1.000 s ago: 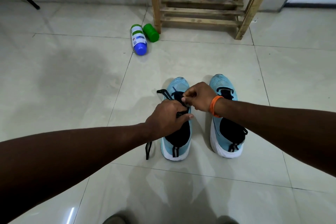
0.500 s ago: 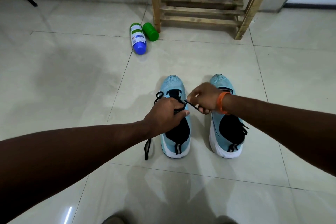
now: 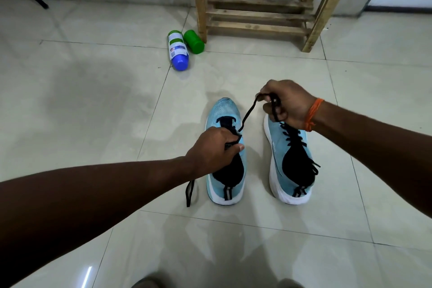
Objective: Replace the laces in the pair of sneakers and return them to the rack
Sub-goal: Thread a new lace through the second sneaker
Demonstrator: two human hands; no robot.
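Holding the lace (image 3: 248,113) taut mid-frame with my right hand (image 3: 288,104) curled round it, I steady the sneaker (image 3: 225,110) in my left hand (image 3: 210,148)'s grip.

Moderately bright, with soft, diffuse light, seemingly from above and behind the person. Glossy floor (image 3: 93,112) giving pale reflections, with a broad grey shadow patch on its left part and one thin white glare streak (image 3: 87,276) near the near-left corner. Only faint, soft-edged shadows beyond the toes of the left sneaker (image 3: 224,110) and beside the right sneaker (image 3: 278,142). Sharp in the middle: black lace (image 3: 247,113) clearly readable, right hand (image 3: 289,103) and left hand (image 3: 210,147) crisp. Both forearms dark, with little detail. Strong wide-angle bending toward the edges: rack (image 3: 257,14) legs leaning, tile joints curved.
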